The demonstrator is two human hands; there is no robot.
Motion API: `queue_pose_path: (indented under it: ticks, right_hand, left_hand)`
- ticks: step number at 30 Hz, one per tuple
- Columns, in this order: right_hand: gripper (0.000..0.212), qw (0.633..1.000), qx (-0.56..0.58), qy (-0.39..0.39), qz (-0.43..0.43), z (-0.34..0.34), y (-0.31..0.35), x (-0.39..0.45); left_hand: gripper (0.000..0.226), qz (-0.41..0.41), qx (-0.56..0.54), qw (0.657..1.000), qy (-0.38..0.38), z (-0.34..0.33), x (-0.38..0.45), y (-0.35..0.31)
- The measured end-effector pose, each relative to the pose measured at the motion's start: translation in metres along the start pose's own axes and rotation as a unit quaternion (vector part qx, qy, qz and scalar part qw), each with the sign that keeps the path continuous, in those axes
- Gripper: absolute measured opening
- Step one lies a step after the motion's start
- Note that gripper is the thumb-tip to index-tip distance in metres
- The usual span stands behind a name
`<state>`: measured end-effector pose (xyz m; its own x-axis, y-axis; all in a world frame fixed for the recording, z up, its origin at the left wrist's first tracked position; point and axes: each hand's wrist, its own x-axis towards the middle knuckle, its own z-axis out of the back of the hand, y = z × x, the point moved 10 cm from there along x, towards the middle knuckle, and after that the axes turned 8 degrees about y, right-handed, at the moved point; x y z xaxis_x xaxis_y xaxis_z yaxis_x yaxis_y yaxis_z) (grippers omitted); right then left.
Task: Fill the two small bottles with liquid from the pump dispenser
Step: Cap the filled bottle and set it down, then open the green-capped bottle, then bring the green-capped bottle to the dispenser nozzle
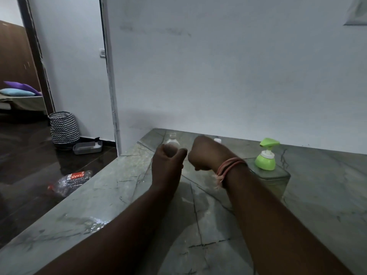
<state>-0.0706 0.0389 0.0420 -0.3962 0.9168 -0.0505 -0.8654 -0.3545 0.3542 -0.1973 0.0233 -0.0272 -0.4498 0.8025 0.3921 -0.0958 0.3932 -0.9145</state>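
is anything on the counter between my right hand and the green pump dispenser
Nothing visible stands between them. The right hand is over the marble counter, and the pump dispenser stands upright just to its right with only bare counter between. A small white cap lies behind, near the wall, out of the path.

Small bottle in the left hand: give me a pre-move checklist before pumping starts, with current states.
1. Small bottle held: ok, the left hand is closed around it above the counter.
2. Bottle mouth open: cannot tell, the top is blurred; a small white cap lies near the wall.
3. Pump dispenser upright and within reach: ok, it stands on the counter to the right of the right hand.
4. Bottle under the spout: not ok, the bottle is well left of the dispenser.
5. Right hand free to press: cannot tell, it is curled shut and its contents are hidden.
6. Second small bottle located: cannot tell.
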Motion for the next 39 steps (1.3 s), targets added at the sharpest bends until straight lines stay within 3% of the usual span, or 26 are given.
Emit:
queue_pose_path:
  ticks: [3,6,12,23,31,34,39]
  right_hand:
    - [0.024,0.999,0.007,0.011,-0.042,-0.031,-0.02,0.013]
    - [0.038,0.987,0.128,-0.082,-0.056,-0.032,-0.042,0.019]
    - [0.014,0.972,0.156,-0.177,-0.017,-0.031,-0.054,0.018]
    - [0.027,0.976,0.124,-0.178,0.004,-0.038,-0.05,0.017]
    - [0.014,0.953,0.083,-0.288,0.042,0.059,0.006,-0.031]
    - [0.012,0.95,0.094,-0.288,0.076,0.103,0.02,-0.055]
    - [0.031,0.975,0.163,-0.145,0.035,0.127,-0.014,-0.065]
  left_hand:
    - [0.026,-0.001,0.004,1.0,-0.025,0.006,0.0,0.001]
    - [0.025,-0.001,0.011,1.0,-0.022,0.004,0.0,0.002]
    - [0.023,-0.001,0.018,1.0,-0.017,0.001,0.0,0.0]
    - [0.021,-0.009,0.04,0.999,0.003,-0.006,-0.005,-0.006]
    - [0.033,-0.013,0.023,0.999,0.018,-0.011,-0.007,-0.009]
    - [0.032,-0.013,-0.016,0.998,0.065,-0.022,-0.011,-0.011]
    - [0.026,-0.038,-0.137,0.956,0.257,-0.07,-0.043,-0.036]
